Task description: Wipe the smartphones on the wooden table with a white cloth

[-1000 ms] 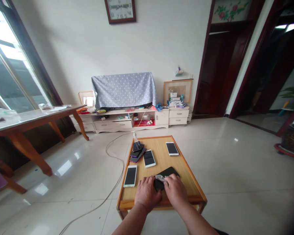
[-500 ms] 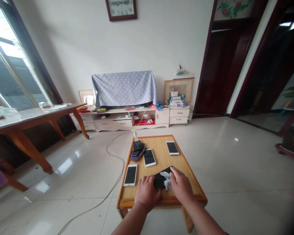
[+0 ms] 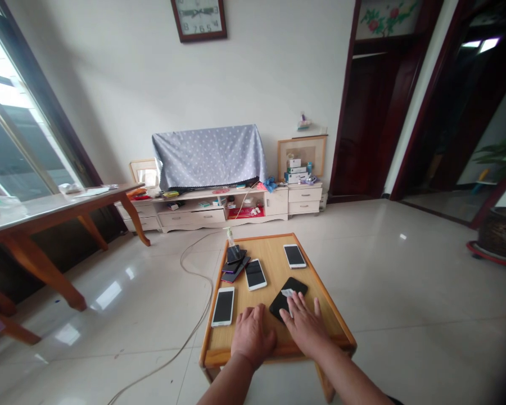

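A black phone (image 3: pixel 301 284) lies slantwise on the small wooden table (image 3: pixel 274 244), near its front. My right hand (image 3: pixel 306 320) is laid over it with the fingers spread flat. A crumpled white tissue (image 3: pixel 287 292) shows at those fingertips, pressed against the phone. My left hand (image 3: pixel 253 332) rests on the table to the left of the phone, apart from it, its fingers loosely stretched and holding nothing. White phones with dark screens lie around: one at the left edge (image 3: pixel 223 306), another in the middle (image 3: pixel 256 274), a third at the back right (image 3: pixel 294 256).
Dark phones (image 3: pixel 236 265) are piled at the table's back left, near a clear pump bottle (image 3: pixel 230 236). A cable (image 3: pixel 206 281) runs over the floor on the left. Beyond stand a low white cabinet (image 3: pixel 194 218) and a larger table (image 3: pixel 67 205).
My left hand has come off the black phone onto the table. My right hand has gone from gripping the tissue to lying flat with fingers spread. The view has shifted slightly.
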`<action>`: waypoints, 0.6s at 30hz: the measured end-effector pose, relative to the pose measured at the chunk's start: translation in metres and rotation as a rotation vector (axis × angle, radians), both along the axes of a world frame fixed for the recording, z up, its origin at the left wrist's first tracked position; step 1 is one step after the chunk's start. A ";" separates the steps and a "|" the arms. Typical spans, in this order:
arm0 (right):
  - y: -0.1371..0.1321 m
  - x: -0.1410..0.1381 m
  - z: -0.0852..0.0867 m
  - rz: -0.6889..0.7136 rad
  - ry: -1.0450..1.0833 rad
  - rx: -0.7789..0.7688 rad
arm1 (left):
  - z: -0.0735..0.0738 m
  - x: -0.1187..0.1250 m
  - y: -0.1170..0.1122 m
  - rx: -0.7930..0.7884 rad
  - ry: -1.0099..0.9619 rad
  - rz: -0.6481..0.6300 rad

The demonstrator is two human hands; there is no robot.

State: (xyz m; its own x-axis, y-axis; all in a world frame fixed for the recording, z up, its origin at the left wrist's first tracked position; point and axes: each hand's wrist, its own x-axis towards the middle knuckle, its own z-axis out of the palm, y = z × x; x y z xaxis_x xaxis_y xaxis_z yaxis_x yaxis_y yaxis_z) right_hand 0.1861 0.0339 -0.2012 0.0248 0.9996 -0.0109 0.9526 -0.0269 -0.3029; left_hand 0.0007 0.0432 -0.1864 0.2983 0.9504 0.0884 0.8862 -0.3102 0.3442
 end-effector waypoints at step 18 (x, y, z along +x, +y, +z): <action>-0.006 0.008 -0.002 0.029 0.201 0.200 | 0.000 0.000 0.000 0.011 -0.041 -0.032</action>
State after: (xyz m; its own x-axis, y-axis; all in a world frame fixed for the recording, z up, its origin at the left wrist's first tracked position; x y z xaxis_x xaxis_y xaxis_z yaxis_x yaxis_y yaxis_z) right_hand 0.1946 0.0280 -0.2028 0.0131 0.9828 0.1845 0.8723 0.0790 -0.4826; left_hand 0.0006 0.0428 -0.1865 0.3244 0.9393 0.1114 0.8611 -0.3420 0.3762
